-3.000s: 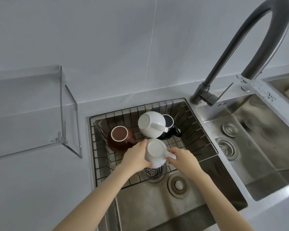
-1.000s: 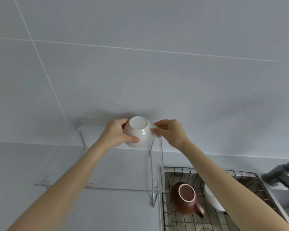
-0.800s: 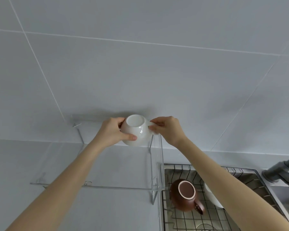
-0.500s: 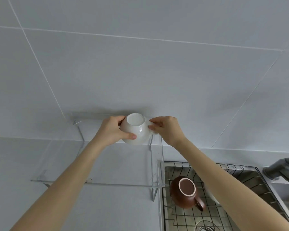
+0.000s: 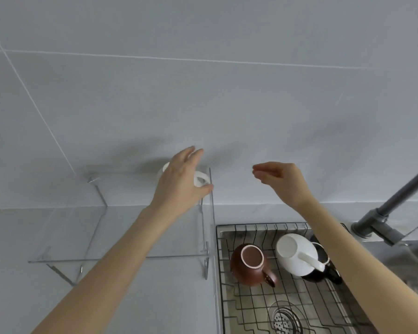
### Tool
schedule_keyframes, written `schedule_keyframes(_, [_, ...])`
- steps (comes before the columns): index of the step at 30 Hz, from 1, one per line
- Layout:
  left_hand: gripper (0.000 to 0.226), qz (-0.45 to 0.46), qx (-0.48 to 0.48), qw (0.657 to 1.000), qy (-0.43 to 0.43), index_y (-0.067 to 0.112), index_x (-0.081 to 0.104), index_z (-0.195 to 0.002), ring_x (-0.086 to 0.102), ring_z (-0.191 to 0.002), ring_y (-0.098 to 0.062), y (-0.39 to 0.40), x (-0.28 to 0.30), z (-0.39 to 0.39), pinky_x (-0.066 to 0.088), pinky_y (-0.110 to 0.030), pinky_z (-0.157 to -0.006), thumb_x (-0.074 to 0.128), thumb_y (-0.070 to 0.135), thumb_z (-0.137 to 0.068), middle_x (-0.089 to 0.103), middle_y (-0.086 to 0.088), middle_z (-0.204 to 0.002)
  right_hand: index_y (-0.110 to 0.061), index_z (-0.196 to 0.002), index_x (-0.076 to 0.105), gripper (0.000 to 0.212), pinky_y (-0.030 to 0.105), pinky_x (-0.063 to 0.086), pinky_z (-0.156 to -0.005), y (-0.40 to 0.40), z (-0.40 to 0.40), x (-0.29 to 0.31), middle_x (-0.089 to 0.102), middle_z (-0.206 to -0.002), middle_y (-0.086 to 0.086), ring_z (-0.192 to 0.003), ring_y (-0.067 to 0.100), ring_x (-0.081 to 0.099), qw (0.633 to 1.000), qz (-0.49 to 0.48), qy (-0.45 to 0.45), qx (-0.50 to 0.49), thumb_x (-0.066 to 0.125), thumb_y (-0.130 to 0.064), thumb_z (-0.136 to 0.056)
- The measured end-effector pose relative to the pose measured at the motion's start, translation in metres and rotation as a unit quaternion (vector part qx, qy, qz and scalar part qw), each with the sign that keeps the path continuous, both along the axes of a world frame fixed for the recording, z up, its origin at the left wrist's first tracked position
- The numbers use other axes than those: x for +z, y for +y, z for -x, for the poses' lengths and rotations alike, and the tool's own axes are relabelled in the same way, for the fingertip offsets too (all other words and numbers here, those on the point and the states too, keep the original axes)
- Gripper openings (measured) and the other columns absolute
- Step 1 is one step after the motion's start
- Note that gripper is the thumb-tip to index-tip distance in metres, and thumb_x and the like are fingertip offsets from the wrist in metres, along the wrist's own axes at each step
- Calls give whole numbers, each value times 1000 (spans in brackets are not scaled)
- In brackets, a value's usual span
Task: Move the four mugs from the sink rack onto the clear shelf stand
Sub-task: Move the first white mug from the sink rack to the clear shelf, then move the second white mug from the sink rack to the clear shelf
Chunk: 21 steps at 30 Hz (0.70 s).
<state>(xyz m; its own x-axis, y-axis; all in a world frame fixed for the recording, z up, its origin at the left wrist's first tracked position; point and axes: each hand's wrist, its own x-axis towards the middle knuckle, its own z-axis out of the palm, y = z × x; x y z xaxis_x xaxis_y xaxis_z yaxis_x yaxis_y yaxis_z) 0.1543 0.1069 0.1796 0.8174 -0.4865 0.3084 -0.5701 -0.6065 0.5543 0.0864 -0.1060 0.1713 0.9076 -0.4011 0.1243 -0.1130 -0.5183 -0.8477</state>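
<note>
white mug [image 5: 200, 178] is being rested on shelf stand [image 5: 121, 247] | left hand [image 5: 179, 184] fingers spread, nothing gripped | right hand [image 5: 281, 180] fingers loosely curled, empty

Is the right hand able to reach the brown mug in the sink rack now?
Probably yes. The right hand is empty and open above the sink rack, and the brown mug lies uncovered at the rack's left, apart from the white mug.

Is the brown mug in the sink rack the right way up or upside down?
Upside down, leaning a little. The brown mug shows its pale-ringed round base to the camera, with its handle low toward the wire rack.
</note>
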Motion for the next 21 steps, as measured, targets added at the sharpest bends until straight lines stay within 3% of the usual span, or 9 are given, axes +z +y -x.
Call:
schedule_keyframes(3, [66,73,-112,990,35,16,43,-132,46,-122,-15,-39,-8,46,32,-19,-98,72,24,-73,49,-4,-135,-16,-100,69,18,43,48,-98,-30,51,-17,71,-95,4,-96,19,65,998,-5,29,-51,62,-15,-83])
schedule_keyframes(5, [66,77,-168,978,97,17,44,-131,50,-117,-13,-62,-27,70,37,-20,-97,72,25,-73,52,-3,-131,-15,-105,66,22,44,49,-97,-42,78,-32,70,-98,5,-96,21,65,996,-1,56,-70,61,-15,-84])
schedule_keyframes(9, [68,0,-228,949,216,17,43,-131,52,-116,-17,-106,-81,99,43,-31,-99,73,28,-72,53,-6,-131,-11,-114,61,29,27,43,-85,-66,126,-65,69,-106,7,-93,16,61,985,19,116,-129,59,-13,-85])
schedule_keyframes(12, [69,-46,-228,932,279,16,41,-131,56,-109,-25,-130,-114,107,45,-35,-98,73,25,-71,50,-9,-132,-9,-116,59,33,28,44,-88,-78,149,-90,68,-114,11,-101,18,61,975,34,166,-142,60,-13,-84])
schedule_keyframes(14, [81,-83,-214,928,294,11,30,-137,46,-121,-29,-142,-131,108,36,-30,-101,73,25,-70,41,-12,-139,-7,-117,59,34,32,47,-92,-79,156,-104,67,-115,14,-105,23,62,972,48,192,-129,62,-15,-83])
schedule_keyframes(17, [99,-133,-196,924,299,6,10,-143,22,-139,-28,-160,-151,103,23,-33,-111,74,24,-70,22,-15,-151,-12,-122,54,41,26,45,-86,-74,156,-122,65,-120,10,-107,22,60,966,106,217,-93,61,-24,-84])
schedule_keyframes(21, [102,-164,-186,920,303,5,4,-143,15,-142,-28,-177,-172,91,18,-36,-115,73,20,-71,15,-16,-154,-13,-121,53,37,35,50,-80,-67,143,-146,67,-113,7,-99,25,63,936,246,244,-62,54,-29,-88])
